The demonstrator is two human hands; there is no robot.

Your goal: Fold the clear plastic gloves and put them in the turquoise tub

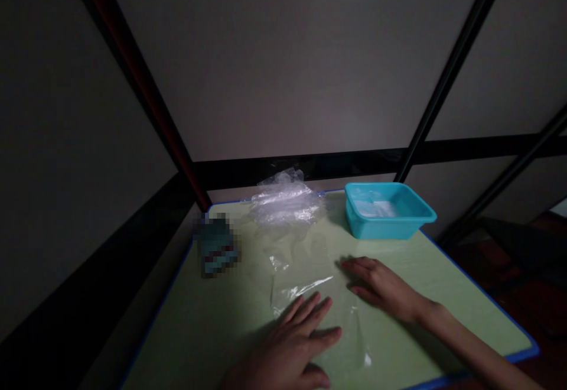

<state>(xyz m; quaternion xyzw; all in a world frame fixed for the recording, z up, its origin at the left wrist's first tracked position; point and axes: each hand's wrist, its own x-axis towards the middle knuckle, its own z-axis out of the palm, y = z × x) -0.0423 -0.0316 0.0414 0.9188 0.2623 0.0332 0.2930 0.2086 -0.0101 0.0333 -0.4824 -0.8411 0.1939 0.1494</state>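
Observation:
A thin, clear plastic bag [305,286] lies spread on the table in front of me, with wrinkles that catch the light. My left hand [296,340] rests on its near part, fingers spread and palm down. On the other side, my right hand [381,283] is at the bag's right edge, its fingers stretched out and low over the table. Neither hand grips anything. Farther back lies a crumpled pile of similar clear plastic [287,204].
A turquoise plastic basin [383,227] stands at the back right with whitish, clear plastic inside. A blurred-out dark object [217,245] sits at the left edge. The pale green table [186,325] has a blue rim and stands against a panelled wall [287,83].

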